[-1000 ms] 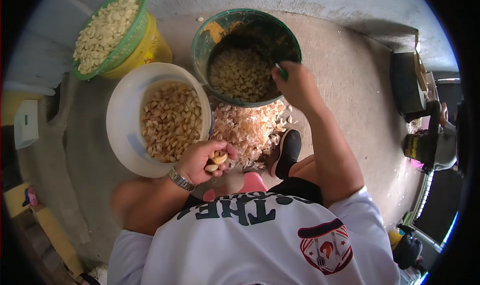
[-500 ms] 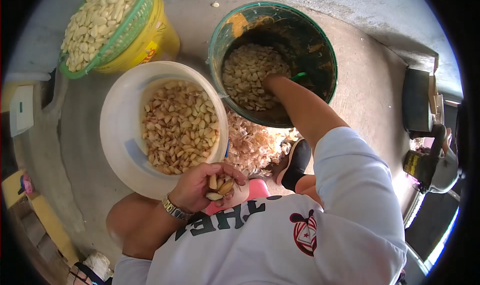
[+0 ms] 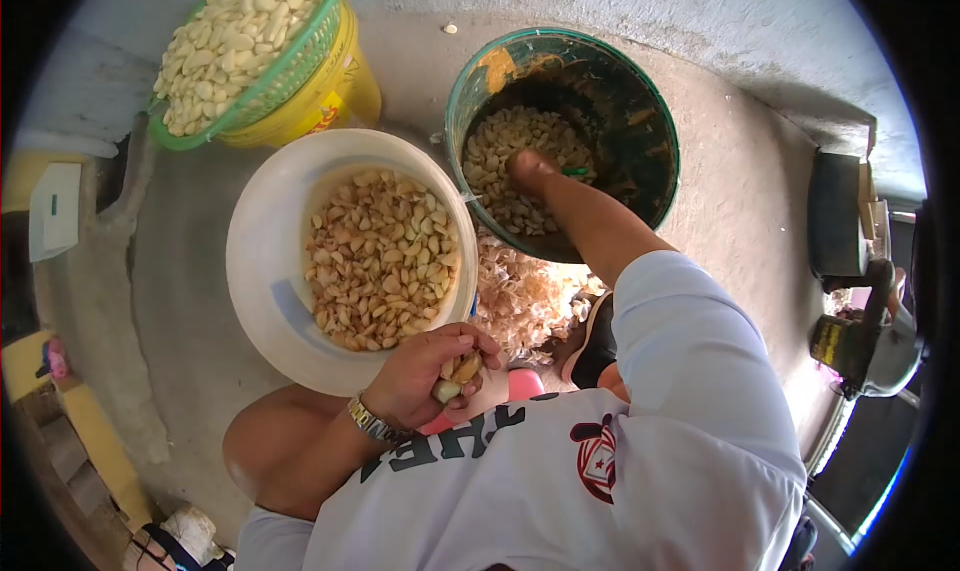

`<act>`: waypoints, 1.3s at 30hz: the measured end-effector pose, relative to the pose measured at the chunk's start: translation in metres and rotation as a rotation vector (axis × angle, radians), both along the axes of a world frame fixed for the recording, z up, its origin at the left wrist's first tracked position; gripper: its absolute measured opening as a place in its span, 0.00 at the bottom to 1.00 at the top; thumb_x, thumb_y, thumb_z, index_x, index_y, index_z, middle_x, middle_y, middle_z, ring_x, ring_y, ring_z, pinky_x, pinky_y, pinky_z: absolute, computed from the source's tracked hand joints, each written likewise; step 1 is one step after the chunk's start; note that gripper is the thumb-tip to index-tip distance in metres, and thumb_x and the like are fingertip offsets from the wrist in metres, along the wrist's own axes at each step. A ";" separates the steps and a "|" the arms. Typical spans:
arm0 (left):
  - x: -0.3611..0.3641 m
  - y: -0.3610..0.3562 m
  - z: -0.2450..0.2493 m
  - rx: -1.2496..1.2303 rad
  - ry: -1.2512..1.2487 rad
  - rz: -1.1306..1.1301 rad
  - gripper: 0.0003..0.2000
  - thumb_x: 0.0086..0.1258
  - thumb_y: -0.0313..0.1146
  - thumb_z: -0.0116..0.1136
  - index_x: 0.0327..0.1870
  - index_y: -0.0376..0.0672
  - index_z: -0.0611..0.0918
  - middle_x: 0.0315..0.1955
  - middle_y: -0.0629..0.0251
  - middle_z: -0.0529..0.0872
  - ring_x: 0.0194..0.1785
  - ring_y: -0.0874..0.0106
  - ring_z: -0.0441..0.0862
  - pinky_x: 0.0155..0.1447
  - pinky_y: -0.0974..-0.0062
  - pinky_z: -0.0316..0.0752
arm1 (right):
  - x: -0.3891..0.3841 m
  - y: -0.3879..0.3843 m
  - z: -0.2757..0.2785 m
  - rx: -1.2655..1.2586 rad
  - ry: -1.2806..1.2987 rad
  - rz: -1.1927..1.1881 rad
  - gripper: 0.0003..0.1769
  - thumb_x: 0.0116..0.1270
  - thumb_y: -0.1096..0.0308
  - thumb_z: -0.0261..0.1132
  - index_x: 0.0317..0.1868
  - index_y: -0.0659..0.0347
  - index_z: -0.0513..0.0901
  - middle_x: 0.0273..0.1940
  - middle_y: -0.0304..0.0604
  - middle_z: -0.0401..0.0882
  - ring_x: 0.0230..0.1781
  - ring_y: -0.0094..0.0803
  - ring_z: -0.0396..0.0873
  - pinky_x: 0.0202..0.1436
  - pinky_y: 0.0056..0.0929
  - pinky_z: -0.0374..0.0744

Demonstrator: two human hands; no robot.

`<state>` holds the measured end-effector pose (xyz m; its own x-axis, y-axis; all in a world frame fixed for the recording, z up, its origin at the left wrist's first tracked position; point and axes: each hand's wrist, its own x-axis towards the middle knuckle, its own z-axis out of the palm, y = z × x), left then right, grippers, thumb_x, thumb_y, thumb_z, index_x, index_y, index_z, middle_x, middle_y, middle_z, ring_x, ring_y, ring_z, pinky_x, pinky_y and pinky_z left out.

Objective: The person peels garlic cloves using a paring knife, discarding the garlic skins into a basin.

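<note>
Several garlic cloves point(image 3: 464, 372) sit in our left hand point(image 3: 422, 368), lower centre, fingers curled round them, likely so none spill. Right hand point(image 3: 532, 171) reaches into green bucket point(image 3: 638, 156), upper centre, among paler cloves point(image 3: 486, 166); green handle point(image 3: 575, 172) beside it, grip hidden, we cannot tell. White tub point(image 3: 258, 271) stands centre left, presumably for easy reach.

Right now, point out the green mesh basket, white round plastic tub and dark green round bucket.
Green mesh basket point(image 3: 293, 63), head view: outer side.
White round plastic tub point(image 3: 265, 229), head view: inner wall.
Dark green round bucket point(image 3: 632, 136), head view: inner wall.
</note>
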<state>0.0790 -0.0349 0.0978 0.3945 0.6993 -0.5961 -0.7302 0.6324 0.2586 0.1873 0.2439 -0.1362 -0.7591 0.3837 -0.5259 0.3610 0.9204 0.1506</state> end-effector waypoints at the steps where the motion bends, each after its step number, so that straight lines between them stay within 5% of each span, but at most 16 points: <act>1: 0.000 -0.001 0.001 -0.007 0.017 -0.003 0.14 0.64 0.37 0.38 0.39 0.36 0.73 0.31 0.60 0.76 0.24 0.76 0.71 0.19 0.82 0.65 | -0.001 0.005 0.003 0.129 -0.082 0.199 0.12 0.53 0.66 0.53 0.34 0.64 0.79 0.35 0.51 0.77 0.37 0.40 0.77 0.38 0.36 0.75; 4: 0.002 0.000 0.001 -0.022 0.017 0.007 0.15 0.64 0.39 0.37 0.41 0.36 0.72 0.32 0.61 0.76 0.26 0.76 0.72 0.22 0.82 0.66 | 0.007 0.026 0.039 0.068 -0.230 0.029 0.13 0.54 0.68 0.54 0.36 0.67 0.78 0.35 0.50 0.77 0.38 0.36 0.77 0.37 0.33 0.75; 8: 0.007 0.003 0.014 -0.063 0.087 0.087 0.17 0.63 0.40 0.37 0.45 0.38 0.72 0.35 0.62 0.76 0.30 0.75 0.73 0.26 0.81 0.68 | 0.029 0.032 0.057 -0.017 0.070 -0.541 0.14 0.55 0.69 0.57 0.42 0.64 0.77 0.41 0.50 0.75 0.37 0.38 0.77 0.37 0.31 0.76; 13: 0.013 -0.005 0.015 0.012 -0.002 0.125 0.18 0.63 0.40 0.37 0.50 0.41 0.70 0.39 0.61 0.75 0.33 0.74 0.72 0.27 0.82 0.69 | 0.050 -0.045 0.230 -0.458 0.621 -0.850 0.16 0.52 0.64 0.61 0.38 0.67 0.77 0.29 0.51 0.78 0.28 0.39 0.77 0.33 0.32 0.75; 16: 0.013 -0.006 0.014 0.065 -0.084 0.071 0.17 0.63 0.39 0.37 0.47 0.41 0.71 0.38 0.60 0.76 0.28 0.75 0.71 0.24 0.82 0.68 | 0.078 -0.101 0.262 -0.411 0.773 -0.611 0.16 0.53 0.62 0.61 0.35 0.67 0.77 0.23 0.52 0.76 0.23 0.39 0.76 0.32 0.32 0.73; 18: 0.021 -0.006 0.017 0.062 -0.145 0.062 0.16 0.64 0.39 0.36 0.45 0.40 0.72 0.35 0.60 0.77 0.26 0.75 0.71 0.22 0.83 0.66 | 0.082 -0.150 0.293 -0.518 0.746 -0.781 0.17 0.53 0.59 0.60 0.33 0.67 0.78 0.23 0.52 0.76 0.22 0.38 0.75 0.31 0.32 0.72; 19: 0.024 -0.006 0.019 0.095 -0.111 0.046 0.17 0.63 0.39 0.36 0.47 0.41 0.72 0.35 0.61 0.77 0.27 0.76 0.71 0.22 0.83 0.65 | 0.084 -0.169 0.297 -0.571 0.744 -0.838 0.10 0.55 0.66 0.62 0.31 0.67 0.77 0.21 0.38 0.74 0.20 0.18 0.68 0.23 0.20 0.69; 21: 0.032 -0.008 0.021 0.158 -0.038 0.017 0.19 0.63 0.40 0.37 0.50 0.42 0.71 0.35 0.64 0.76 0.28 0.78 0.70 0.23 0.84 0.63 | 0.086 -0.201 0.292 -0.815 0.912 -0.877 0.12 0.54 0.66 0.62 0.29 0.70 0.76 0.19 0.37 0.73 0.20 0.18 0.68 0.23 0.20 0.69; 23: 0.043 -0.010 0.025 0.169 0.163 0.031 0.15 0.63 0.38 0.39 0.45 0.41 0.73 0.28 0.67 0.77 0.23 0.79 0.69 0.23 0.82 0.65 | 0.083 -0.221 0.297 -0.716 0.769 -0.921 0.12 0.54 0.66 0.61 0.28 0.69 0.77 0.20 0.37 0.74 0.21 0.18 0.69 0.23 0.20 0.69; 26: 0.054 -0.015 0.034 0.223 0.364 0.046 0.11 0.63 0.34 0.44 0.41 0.41 0.75 0.29 0.65 0.78 0.27 0.76 0.75 0.23 0.80 0.68 | 0.089 -0.230 0.270 -0.731 1.025 -0.876 0.10 0.54 0.66 0.61 0.26 0.67 0.77 0.20 0.36 0.73 0.19 0.18 0.68 0.21 0.19 0.67; 29: 0.056 -0.012 0.048 0.142 0.416 0.026 0.11 0.64 0.36 0.43 0.41 0.41 0.75 0.20 0.70 0.75 0.15 0.80 0.65 0.24 0.78 0.66 | 0.098 -0.221 0.278 -1.137 1.046 -1.061 0.09 0.52 0.69 0.62 0.29 0.67 0.78 0.22 0.38 0.76 0.18 0.24 0.70 0.23 0.24 0.69; 30: 0.054 -0.010 0.042 0.118 0.310 0.030 0.11 0.64 0.36 0.44 0.42 0.41 0.74 0.25 0.67 0.77 0.22 0.78 0.71 0.24 0.81 0.67 | 0.103 -0.219 0.278 -1.318 1.086 -1.131 0.08 0.52 0.70 0.63 0.31 0.65 0.78 0.21 0.34 0.74 0.16 0.20 0.67 0.19 0.19 0.66; 39: 0.061 0.005 0.025 0.219 0.269 0.058 0.06 0.60 0.30 0.54 0.38 0.44 0.74 0.30 0.67 0.77 0.28 0.80 0.73 0.21 0.87 0.64 | 0.115 -0.214 0.275 -1.210 1.356 -1.176 0.07 0.55 0.70 0.62 0.32 0.65 0.78 0.25 0.37 0.77 0.15 0.15 0.64 0.18 0.15 0.65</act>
